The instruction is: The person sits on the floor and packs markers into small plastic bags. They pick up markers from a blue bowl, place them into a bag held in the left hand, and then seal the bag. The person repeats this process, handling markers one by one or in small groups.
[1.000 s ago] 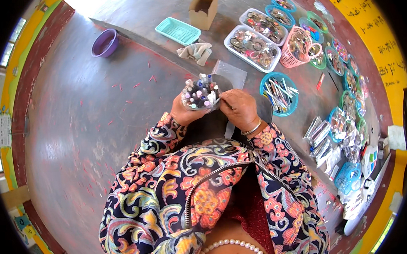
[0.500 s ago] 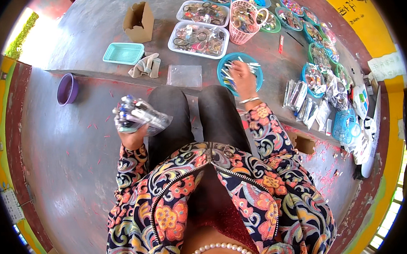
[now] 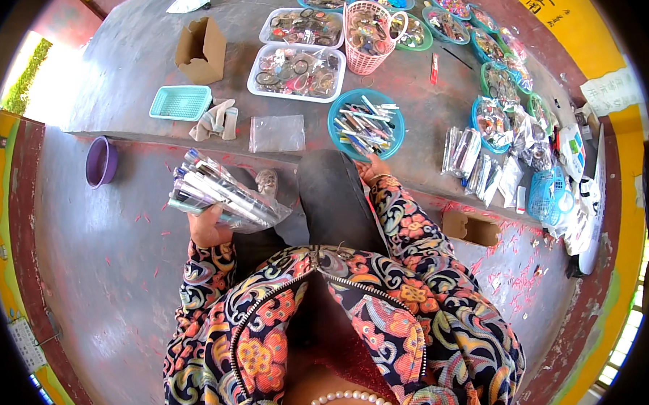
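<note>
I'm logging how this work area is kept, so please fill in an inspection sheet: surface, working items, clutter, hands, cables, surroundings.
Surface: gray platform with reddish marks.
Working items: clear bag of pens, held up; blue basin on the platform, loose pens inside; flat clear bag near the platform's front edge.
Clutter: cardboard box, turquoise basket, crumpled cloth, white trays and pink basket of small items.
Hands: left hand grips the bag of pens; right hand is beside the right knee, its grip unclear.
Cables: nothing seen.
Surroundings: purple basin and red scraps on the floor; yellow wall beyond.
</note>
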`<control>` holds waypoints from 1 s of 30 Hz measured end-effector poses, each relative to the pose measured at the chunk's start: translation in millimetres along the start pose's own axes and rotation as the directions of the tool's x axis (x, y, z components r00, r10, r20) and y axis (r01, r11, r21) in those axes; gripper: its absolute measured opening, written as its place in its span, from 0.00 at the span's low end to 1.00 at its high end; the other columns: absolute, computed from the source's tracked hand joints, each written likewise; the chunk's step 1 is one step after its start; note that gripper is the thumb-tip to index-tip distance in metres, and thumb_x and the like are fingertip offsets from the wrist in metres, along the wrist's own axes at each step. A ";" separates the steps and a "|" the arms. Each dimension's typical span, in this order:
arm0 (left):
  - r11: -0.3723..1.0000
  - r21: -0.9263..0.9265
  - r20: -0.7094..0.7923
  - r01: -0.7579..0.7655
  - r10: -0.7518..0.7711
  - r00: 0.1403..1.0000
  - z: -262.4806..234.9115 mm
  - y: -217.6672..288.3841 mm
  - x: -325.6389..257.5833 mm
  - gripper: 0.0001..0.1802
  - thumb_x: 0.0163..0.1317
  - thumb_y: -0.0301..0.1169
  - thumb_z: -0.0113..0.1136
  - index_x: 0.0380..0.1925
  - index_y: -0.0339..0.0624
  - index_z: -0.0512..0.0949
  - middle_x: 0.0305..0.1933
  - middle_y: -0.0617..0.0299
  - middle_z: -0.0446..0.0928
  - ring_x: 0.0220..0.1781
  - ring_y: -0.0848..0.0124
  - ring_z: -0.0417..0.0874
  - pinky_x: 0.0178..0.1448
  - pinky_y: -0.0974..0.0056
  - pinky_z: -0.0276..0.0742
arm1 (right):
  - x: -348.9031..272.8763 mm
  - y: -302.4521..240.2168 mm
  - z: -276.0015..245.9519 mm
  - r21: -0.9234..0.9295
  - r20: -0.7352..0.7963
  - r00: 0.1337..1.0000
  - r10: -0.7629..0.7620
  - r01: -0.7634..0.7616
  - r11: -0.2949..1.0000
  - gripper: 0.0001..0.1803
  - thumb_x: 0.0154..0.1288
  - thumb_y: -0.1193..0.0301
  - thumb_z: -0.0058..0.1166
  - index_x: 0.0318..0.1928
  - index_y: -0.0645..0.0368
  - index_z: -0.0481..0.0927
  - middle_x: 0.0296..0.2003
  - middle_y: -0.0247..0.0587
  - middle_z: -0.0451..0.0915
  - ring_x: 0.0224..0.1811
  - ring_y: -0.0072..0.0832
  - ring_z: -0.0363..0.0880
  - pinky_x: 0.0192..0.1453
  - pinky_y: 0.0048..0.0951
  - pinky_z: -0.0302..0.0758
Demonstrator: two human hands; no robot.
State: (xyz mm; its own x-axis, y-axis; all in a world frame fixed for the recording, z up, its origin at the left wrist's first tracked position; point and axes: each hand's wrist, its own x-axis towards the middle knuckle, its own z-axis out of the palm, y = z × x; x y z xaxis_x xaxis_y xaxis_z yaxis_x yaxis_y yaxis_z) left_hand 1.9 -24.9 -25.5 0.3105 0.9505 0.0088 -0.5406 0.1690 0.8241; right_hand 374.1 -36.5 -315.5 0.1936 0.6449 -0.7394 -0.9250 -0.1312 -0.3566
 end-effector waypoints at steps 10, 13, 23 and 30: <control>0.941 0.338 -0.066 0.003 0.021 0.998 -17.4 12.6 -2.8 0.25 0.47 0.23 0.54 0.49 0.32 0.66 0.43 0.48 0.73 0.45 0.56 0.76 0.48 0.54 0.74 | 8.7 -43.2 -4.2 0.078 -0.218 0.962 -0.167 0.187 0.979 0.15 0.53 0.72 0.44 0.40 0.69 0.63 0.31 0.52 0.74 0.26 0.42 0.78 0.28 0.39 0.79; 0.989 0.140 -0.211 0.049 -0.018 0.977 -16.3 14.4 -7.4 0.30 0.44 0.28 0.59 0.51 0.36 0.63 0.40 0.50 0.74 0.41 0.57 0.78 0.45 0.53 0.76 | 19.9 -82.0 -7.9 0.145 -0.293 0.934 -0.205 0.255 0.956 0.15 0.54 0.73 0.44 0.41 0.69 0.63 0.32 0.51 0.74 0.26 0.41 0.78 0.30 0.38 0.81; 0.977 0.188 -0.254 0.102 -0.052 0.966 -3.4 21.6 -12.1 0.30 0.44 0.31 0.57 0.51 0.35 0.64 0.41 0.50 0.74 0.42 0.58 0.78 0.45 0.55 0.75 | 68.0 -178.3 -0.8 0.146 -0.285 0.924 -0.255 0.305 0.941 0.17 0.56 0.76 0.42 0.44 0.75 0.61 0.39 0.58 0.74 0.35 0.47 0.79 0.36 0.38 0.83; 0.985 0.169 -0.265 0.041 0.005 0.964 -19.1 14.1 -15.9 0.31 0.44 0.32 0.61 0.50 0.33 0.65 0.40 0.49 0.75 0.39 0.58 0.79 0.43 0.57 0.77 | 103.2 -190.3 -16.9 0.134 -0.283 0.841 -0.461 0.511 0.849 0.13 0.62 0.74 0.42 0.46 0.67 0.68 0.41 0.50 0.74 0.42 0.39 0.76 0.44 0.39 0.78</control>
State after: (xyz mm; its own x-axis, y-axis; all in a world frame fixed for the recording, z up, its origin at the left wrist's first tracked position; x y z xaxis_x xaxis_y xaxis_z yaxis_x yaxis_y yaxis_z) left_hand -25.6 -32.7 -24.8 0.0893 0.9865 -0.1372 -0.3873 0.1612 0.9078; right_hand 575.6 42.4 -333.6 0.6818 0.3894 -0.6193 -0.7306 0.3192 -0.6036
